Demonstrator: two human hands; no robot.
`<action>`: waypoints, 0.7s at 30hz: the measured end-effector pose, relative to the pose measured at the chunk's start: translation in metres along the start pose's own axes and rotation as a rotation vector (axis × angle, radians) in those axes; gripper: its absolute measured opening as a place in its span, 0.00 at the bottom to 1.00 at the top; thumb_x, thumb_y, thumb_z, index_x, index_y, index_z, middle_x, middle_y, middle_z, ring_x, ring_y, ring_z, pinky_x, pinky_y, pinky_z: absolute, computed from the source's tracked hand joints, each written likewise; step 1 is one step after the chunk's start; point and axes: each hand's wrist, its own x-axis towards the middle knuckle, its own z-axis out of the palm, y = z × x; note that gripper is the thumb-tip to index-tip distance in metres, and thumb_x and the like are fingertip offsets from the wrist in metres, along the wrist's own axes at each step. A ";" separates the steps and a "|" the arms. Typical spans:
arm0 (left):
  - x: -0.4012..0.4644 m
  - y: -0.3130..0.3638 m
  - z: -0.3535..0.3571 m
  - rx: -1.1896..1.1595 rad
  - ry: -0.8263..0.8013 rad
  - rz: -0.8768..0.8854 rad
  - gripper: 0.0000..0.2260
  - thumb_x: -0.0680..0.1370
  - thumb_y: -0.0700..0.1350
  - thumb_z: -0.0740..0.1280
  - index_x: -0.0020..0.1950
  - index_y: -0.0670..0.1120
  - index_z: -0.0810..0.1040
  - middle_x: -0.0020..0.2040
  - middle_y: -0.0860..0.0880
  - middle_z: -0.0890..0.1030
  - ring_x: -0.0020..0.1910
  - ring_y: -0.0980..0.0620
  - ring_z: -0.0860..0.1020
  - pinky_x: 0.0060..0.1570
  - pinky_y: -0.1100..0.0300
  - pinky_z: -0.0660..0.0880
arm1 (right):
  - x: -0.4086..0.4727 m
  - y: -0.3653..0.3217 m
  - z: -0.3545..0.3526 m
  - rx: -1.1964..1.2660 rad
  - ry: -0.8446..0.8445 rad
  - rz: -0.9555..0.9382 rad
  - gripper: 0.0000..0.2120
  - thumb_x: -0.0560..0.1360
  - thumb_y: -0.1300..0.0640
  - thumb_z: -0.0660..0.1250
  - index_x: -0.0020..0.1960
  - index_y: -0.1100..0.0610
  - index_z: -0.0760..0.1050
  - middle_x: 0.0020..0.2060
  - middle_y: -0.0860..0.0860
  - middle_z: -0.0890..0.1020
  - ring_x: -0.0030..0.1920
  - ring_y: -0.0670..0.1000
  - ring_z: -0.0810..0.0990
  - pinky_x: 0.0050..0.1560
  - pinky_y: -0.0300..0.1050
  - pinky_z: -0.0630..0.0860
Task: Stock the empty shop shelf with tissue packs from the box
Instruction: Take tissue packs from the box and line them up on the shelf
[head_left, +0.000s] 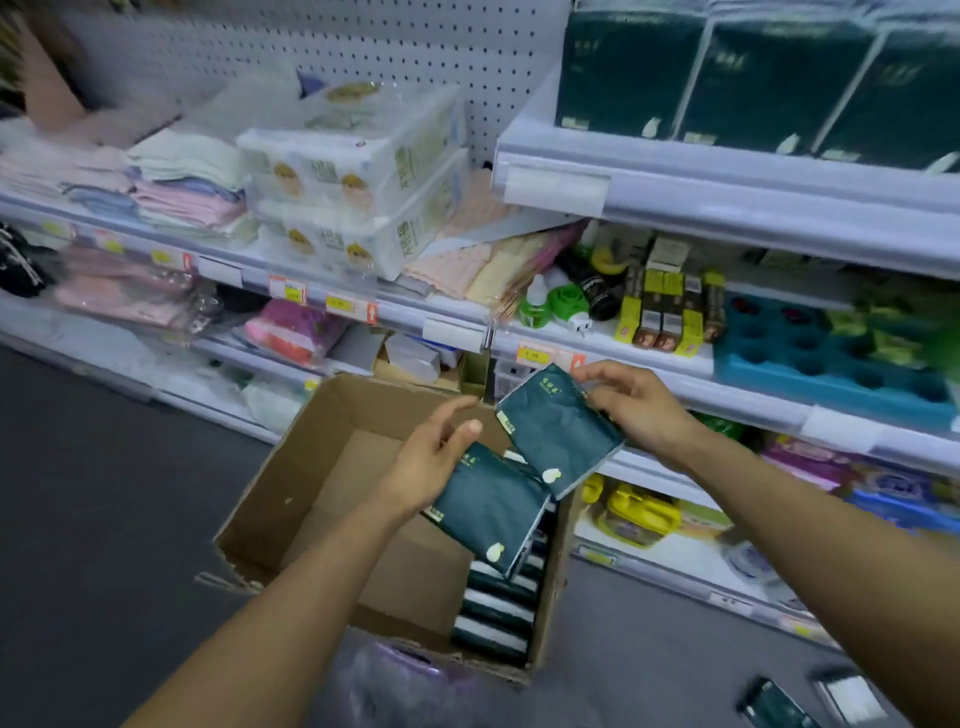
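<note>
Both hands hover above an open cardboard box (332, 499), each holding one dark green tissue pack. Left hand (431, 457) supports its pack (488, 506) from beneath, fingers loose; right hand (631, 402) pinches the upper edge of the other pack (558, 431). Both packs tilt, long axes running down toward the right. More packs (496, 613) stand in a row along the box's right wall. Matching green packs (769, 78) fill the top shelf (727, 182), up and right, nearer the right hand. Lower shelves, crowded with other goods, jut out between.
</note>
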 end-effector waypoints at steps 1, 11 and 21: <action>0.002 0.012 0.003 -0.041 -0.043 0.023 0.16 0.81 0.54 0.62 0.70 0.56 0.71 0.61 0.54 0.78 0.58 0.56 0.78 0.56 0.59 0.75 | -0.004 -0.005 -0.005 0.028 0.007 0.000 0.13 0.78 0.69 0.61 0.47 0.53 0.80 0.45 0.50 0.82 0.40 0.44 0.80 0.38 0.33 0.77; 0.006 0.120 0.059 -0.116 -0.060 0.172 0.08 0.81 0.46 0.65 0.57 0.48 0.82 0.52 0.49 0.84 0.52 0.53 0.81 0.49 0.65 0.75 | -0.070 -0.047 -0.091 -0.057 0.003 -0.097 0.19 0.70 0.52 0.75 0.60 0.49 0.79 0.57 0.43 0.80 0.54 0.41 0.80 0.54 0.37 0.78; -0.016 0.237 0.196 -0.042 0.081 0.308 0.11 0.82 0.46 0.62 0.46 0.46 0.82 0.43 0.53 0.81 0.38 0.65 0.76 0.36 0.70 0.68 | -0.163 -0.061 -0.265 -0.039 0.148 -0.242 0.22 0.71 0.64 0.74 0.63 0.53 0.77 0.55 0.47 0.82 0.53 0.44 0.81 0.48 0.36 0.80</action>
